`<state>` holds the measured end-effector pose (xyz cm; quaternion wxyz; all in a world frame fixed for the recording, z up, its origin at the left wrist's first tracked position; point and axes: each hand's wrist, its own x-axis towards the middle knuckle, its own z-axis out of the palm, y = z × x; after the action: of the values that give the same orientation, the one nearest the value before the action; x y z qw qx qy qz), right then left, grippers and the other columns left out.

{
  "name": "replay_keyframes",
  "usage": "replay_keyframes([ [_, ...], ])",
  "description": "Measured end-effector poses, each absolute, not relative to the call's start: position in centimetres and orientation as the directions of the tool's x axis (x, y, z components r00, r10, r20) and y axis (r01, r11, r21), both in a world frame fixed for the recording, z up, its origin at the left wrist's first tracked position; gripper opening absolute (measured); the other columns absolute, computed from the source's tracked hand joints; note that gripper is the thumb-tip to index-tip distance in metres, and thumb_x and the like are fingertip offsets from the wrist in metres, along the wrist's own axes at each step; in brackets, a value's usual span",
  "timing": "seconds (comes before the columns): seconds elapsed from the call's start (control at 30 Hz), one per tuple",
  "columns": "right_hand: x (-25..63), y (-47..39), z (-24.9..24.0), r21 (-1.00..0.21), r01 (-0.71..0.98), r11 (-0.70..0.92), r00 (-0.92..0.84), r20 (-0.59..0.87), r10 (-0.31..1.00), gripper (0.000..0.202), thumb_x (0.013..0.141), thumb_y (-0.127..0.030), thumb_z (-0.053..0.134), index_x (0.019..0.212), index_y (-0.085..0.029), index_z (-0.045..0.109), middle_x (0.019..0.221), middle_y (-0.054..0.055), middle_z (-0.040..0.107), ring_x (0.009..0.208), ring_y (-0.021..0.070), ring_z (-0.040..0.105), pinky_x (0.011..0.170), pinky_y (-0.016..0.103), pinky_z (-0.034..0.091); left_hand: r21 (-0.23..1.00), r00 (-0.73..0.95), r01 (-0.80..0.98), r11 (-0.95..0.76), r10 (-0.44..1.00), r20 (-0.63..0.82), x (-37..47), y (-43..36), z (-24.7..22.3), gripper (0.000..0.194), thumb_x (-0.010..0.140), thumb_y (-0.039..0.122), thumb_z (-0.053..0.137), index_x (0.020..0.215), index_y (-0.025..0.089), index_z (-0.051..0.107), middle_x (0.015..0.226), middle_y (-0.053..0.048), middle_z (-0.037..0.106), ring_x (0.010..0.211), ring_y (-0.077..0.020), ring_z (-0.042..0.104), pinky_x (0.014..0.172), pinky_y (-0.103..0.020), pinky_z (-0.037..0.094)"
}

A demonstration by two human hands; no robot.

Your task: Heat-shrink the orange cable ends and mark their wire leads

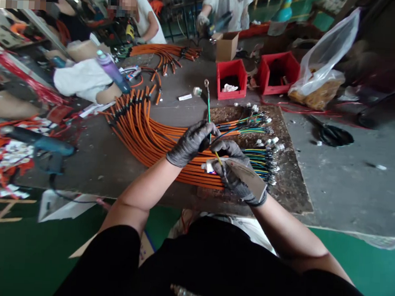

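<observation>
My left hand (194, 141), in a grey glove, is closed in a pinch on a green-and-yellow wire (209, 105), which stands up with a ring terminal (206, 83) at its top. Close beside it, my gloved right hand (231, 164) is closed round a flat, greyish, card-like piece (248, 177). A yellow stretch of wire (219, 159) also runs into its fingers. Beneath both hands lies a thick bundle of orange cables (161, 140). Their stripped ends fan out to the right as green, yellow and dark wires (259, 161) with small white tips, on a worn brown board (294, 178).
Two red bins (230, 96) (278, 88) stand behind the board, beside a clear plastic bag (332, 49). A blue heat gun (53, 146) lies left, near a purple bottle (112, 70). Black-handled scissors (335, 135) lie right. Co-workers (150, 19) work across the table.
</observation>
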<state>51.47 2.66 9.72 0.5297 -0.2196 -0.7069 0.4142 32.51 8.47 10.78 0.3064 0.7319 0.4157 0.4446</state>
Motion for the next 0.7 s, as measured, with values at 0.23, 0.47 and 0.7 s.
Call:
replay_keyframes([
  [0.23, 50.9, 1.3, 8.7, -0.822, -0.095, 0.561, -0.264, 0.564, 0.782, 0.029, 0.103, -0.054, 0.064, 0.108, -0.028, 0.075, 0.111, 0.006, 0.072, 0.102, 0.0243, 0.071, 0.094, 0.043, 0.060, 0.878, 0.577, 0.212, -0.428, 0.780, 0.241, 29.5, 6.7, 17.5, 0.056, 0.086, 0.070, 0.079, 0.079, 0.015, 0.072, 0.073, -0.004, 0.069, 0.071, -0.0142, 0.064, 0.072, -0.029, 0.054],
  [0.47, 50.2, 1.2, 7.3, -0.900, 0.046, 0.433, -0.032, 0.432, 0.901, 0.036, 0.102, -0.060, 0.064, 0.091, -0.026, 0.070, 0.084, 0.001, 0.071, 0.079, 0.0199, 0.069, 0.077, 0.037, 0.057, 0.821, 0.639, 0.318, -0.474, 0.747, 0.184, 27.5, 4.9, 19.1, 0.055, 0.074, 0.065, 0.092, 0.101, 0.018, 0.082, 0.071, 0.000, 0.065, 0.063, -0.0107, 0.052, 0.059, -0.026, 0.046],
  [0.7, 47.9, 2.9, 7.1, -0.497, 0.502, 0.708, -0.247, 0.702, 0.668, 0.042, 0.112, -0.042, 0.043, 0.088, -0.021, 0.069, 0.076, 0.005, 0.066, 0.066, 0.0183, 0.058, 0.062, 0.033, 0.041, 0.804, 0.557, 0.312, -0.506, 0.783, 0.277, 27.8, 3.1, 17.9, 0.083, 0.081, 0.063, 0.088, 0.150, 0.023, 0.064, 0.079, 0.004, 0.056, 0.062, -0.0084, 0.036, 0.057, -0.025, 0.039],
])
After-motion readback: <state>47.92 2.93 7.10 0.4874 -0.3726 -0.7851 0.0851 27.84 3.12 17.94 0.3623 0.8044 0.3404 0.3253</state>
